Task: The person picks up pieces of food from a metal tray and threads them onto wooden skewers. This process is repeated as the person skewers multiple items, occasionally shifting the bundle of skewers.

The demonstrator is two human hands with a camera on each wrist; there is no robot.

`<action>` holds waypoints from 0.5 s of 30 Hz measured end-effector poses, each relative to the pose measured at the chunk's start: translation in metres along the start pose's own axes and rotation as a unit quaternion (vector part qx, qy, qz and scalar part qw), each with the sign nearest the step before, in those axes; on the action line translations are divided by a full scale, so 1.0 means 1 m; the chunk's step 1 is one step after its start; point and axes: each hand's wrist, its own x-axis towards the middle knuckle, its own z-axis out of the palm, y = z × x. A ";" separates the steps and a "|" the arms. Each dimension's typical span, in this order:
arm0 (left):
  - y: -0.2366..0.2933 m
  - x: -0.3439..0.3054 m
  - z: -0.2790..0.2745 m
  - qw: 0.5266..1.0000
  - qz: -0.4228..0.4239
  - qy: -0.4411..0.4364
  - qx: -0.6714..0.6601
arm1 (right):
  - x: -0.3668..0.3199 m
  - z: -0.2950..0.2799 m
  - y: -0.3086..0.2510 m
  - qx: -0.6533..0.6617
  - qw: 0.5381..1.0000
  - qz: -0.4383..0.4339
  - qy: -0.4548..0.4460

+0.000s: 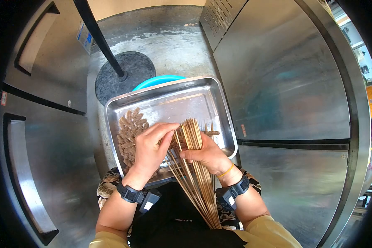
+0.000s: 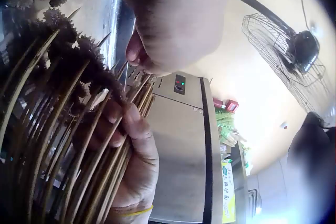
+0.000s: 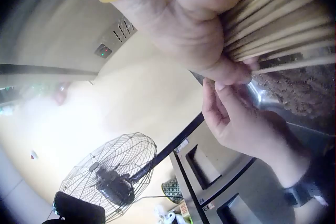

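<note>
My right hand (image 1: 208, 155) grips a thick bundle of bamboo skewers (image 1: 198, 173), thumb across the front. The skewers' upper ends stick up past the fingers, and their lower ends fan out toward the lap. At the bundle's top left, my left hand (image 1: 151, 146) pinches a skewer end between thumb and fingertips. Brown spiky pieces (image 1: 132, 128), like small sea cucumbers, lie heaped at the left of a metal tray (image 1: 165, 93). Another spiky piece (image 2: 79, 50) shows behind the skewers in the left wrist view, close to the right fingers.
The tray sits between the person's knees, with a blue basin (image 1: 159, 81) partly hidden behind it. A round black stand base (image 1: 126, 76) with a pole is on the floor beyond. Steel cabinets (image 1: 285, 74) rise on both sides.
</note>
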 end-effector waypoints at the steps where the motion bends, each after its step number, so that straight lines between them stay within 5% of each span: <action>1: -0.002 0.000 0.002 1.000 -0.007 0.004 -0.012 | 0.000 -0.001 0.000 0.001 1.000 0.000 0.001; 8: -0.003 -0.006 0.007 0.991 -0.083 -0.039 -0.093 | -0.003 -0.005 -0.004 0.001 1.000 -0.009 0.024; 15: -0.002 -0.011 0.013 0.990 -0.061 -0.114 -0.062 | -0.008 -0.010 -0.005 -0.020 0.997 -0.025 0.077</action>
